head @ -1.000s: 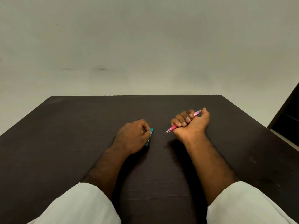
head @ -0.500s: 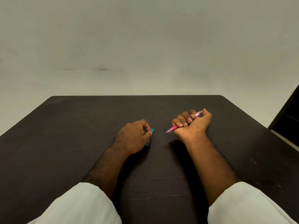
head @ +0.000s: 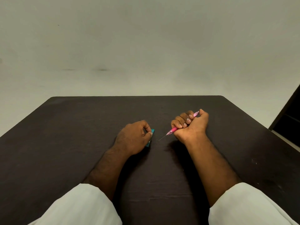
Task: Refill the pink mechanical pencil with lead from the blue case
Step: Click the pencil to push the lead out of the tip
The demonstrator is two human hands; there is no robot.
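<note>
Pink mechanical pencil (head: 174,129), as I see it from the head view: its long axis runs on a diagonal, cap end up and to the right, tip down and to the left, pointing toward the blue case (head: 150,138). My right hand (head: 193,125) grips the barrel in a fist, palm turned up, fingers curled over the middle. The cap end shows beside the thumb, and the tapered tip sticks out below the little finger. A thin lead (head: 162,138) projects from the tip and ends just short of the case, not touching it. My left hand (head: 134,137) rests knuckles-up on the dark table (head: 81,127), pinching the case, of which only the right edge shows. White sleeves (head: 81,207) cover both arms nearest me.
</note>
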